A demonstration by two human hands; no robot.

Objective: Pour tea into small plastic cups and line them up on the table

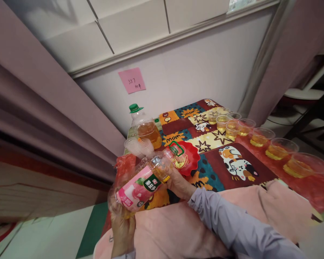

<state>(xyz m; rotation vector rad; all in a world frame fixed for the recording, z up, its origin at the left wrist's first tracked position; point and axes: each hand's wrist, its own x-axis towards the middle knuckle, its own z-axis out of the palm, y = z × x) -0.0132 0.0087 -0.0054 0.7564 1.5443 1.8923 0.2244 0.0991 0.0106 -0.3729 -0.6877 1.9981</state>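
Observation:
A clear juice bottle (139,189) with a pink fruit label and amber liquid is tilted, its neck end up and to the right. My left hand (122,221) is closed around its lower end. My right hand (175,180) is closed around the shoulder near the neck, where amber liquid shows by the fingers. Just beyond the right hand lies a red scalloped plate (193,158) with a green ring-shaped piece (177,148) over it. Clear empty-looking plastic cups (139,145) stand behind the bottle. Its mouth is hard to make out.
A larger jug (148,133) with a green cap holds amber liquid at the back left. Several clear cups of yellow liquid (277,149) line the table's right side. A patterned mat (178,124) covers the table; a wall with a pink note (132,80) stands behind.

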